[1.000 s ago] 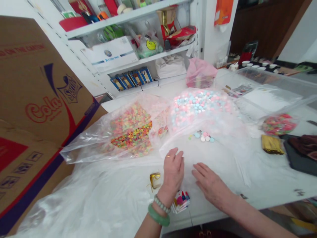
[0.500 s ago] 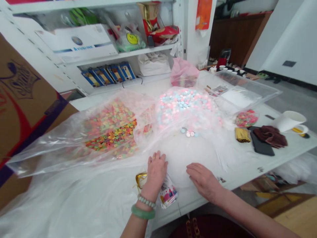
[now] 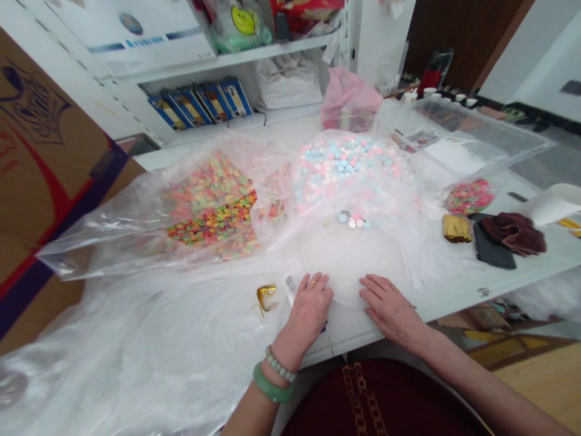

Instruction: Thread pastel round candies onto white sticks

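Note:
My left hand (image 3: 310, 306) lies flat near the table's front edge, fingers stretched, wearing a ring, a bead bracelet and a green bangle. It covers a small colourful packet that is almost hidden under the palm. My right hand (image 3: 389, 304) rests flat beside it, fingers extended, on thin clear plastic (image 3: 354, 260). A gold twist tie (image 3: 265, 297) lies just left of my left hand. A few loose pastel candies (image 3: 354, 221) sit beyond my hands.
Two big clear bags hold colourful ring candies (image 3: 211, 209) and pink-and-blue round candies (image 3: 349, 166). A cardboard box (image 3: 40, 181) stands at left. At right lie gold ties (image 3: 456, 228), a black phone (image 3: 492, 249), a brown cloth (image 3: 515, 233), a small candy bag (image 3: 469, 197). Shelves stand behind.
Both hands have slid toward the table's front edge, and my left hand now covers the colourful packet. The view has tilted down and shifted.

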`<state>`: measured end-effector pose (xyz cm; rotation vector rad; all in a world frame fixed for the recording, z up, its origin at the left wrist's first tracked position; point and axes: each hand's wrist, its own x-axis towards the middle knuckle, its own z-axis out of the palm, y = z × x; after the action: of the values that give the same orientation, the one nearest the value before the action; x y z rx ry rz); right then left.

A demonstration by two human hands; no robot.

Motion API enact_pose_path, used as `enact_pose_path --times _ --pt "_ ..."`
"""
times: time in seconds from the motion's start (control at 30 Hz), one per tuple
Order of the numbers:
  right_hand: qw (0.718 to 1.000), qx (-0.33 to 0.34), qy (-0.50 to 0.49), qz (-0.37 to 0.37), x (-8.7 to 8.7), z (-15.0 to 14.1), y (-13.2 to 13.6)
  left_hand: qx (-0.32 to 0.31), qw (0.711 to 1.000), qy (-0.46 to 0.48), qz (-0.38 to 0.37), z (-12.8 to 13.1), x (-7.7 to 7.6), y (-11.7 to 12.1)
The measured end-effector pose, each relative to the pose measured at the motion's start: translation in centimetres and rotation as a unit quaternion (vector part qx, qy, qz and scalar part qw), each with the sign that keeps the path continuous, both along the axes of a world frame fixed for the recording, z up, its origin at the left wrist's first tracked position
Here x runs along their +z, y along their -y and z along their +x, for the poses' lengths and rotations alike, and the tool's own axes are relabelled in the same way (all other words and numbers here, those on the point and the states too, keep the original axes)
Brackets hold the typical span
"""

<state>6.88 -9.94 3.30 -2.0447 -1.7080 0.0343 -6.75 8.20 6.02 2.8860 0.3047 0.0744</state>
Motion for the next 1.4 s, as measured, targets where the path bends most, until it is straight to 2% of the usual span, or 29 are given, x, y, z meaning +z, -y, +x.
enact_pose_path --times 0.13,0.2,0.27,0.33,0.5,0.57,0.67,0.8,0.9,1.0,1.1,1.23,1.4 --pt "0.992 -0.086 -0.029 0.091 -0.1 0.8 -1.4 0.063 0.989 0.131 0.0 0.9 0.2 -0.3" --pt "0.984 -0.118 -0.045 0.126 -0.1 1.3 -1.5 0.056 0.984 0.168 0.0 1.3 0.3 -0.1" --pt "0.983 -0.117 -0.05 0.135 -0.1 1.6 -1.3 0.031 0.985 0.172 -0.011 1.4 0.3 0.0" --pt "0.986 -0.099 -0.051 0.121 -0.4 1.5 -0.9 0.017 0.989 0.144 -0.031 1.3 0.2 0.0" --pt "0.997 -0.047 -0.031 0.055 -1.3 0.8 0.3 -0.029 0.998 0.001 -0.06 0.5 0.3 -0.1" --pt "0.999 -0.026 -0.034 0.029 -0.8 0.7 0.4 -0.042 0.997 -0.039 -0.047 0.2 0.6 0.0" --pt "0.997 -0.017 -0.067 0.017 0.8 1.4 -0.1 -0.048 0.994 -0.093 -0.04 0.2 1.3 -0.2" --pt "0.988 -0.098 -0.115 0.027 2.0 4.1 -1.9 -0.043 0.989 -0.125 -0.061 1.1 2.2 -0.6" --pt "0.976 -0.175 -0.125 0.021 1.2 6.7 -3.3 -0.031 0.99 -0.107 -0.084 2.1 2.4 -0.2" --pt "0.975 -0.201 -0.094 0.031 -0.1 9.1 -3.8 -0.062 0.988 -0.083 -0.117 3.0 1.9 1.2" --pt "0.965 -0.257 -0.056 0.01 -0.5 11.3 -2.7 -0.095 0.983 -0.071 -0.14 3.5 0.9 2.8" --pt "0.924 -0.371 0.008 -0.093 0.2 14.3 0.3 -0.087 0.978 -0.103 -0.161 3.8 0.3 3.5" --pt "0.902 -0.41 0.071 -0.117 0.9 15.8 3.6 -0.074 0.97 -0.116 -0.202 3.7 0.1 2.8"
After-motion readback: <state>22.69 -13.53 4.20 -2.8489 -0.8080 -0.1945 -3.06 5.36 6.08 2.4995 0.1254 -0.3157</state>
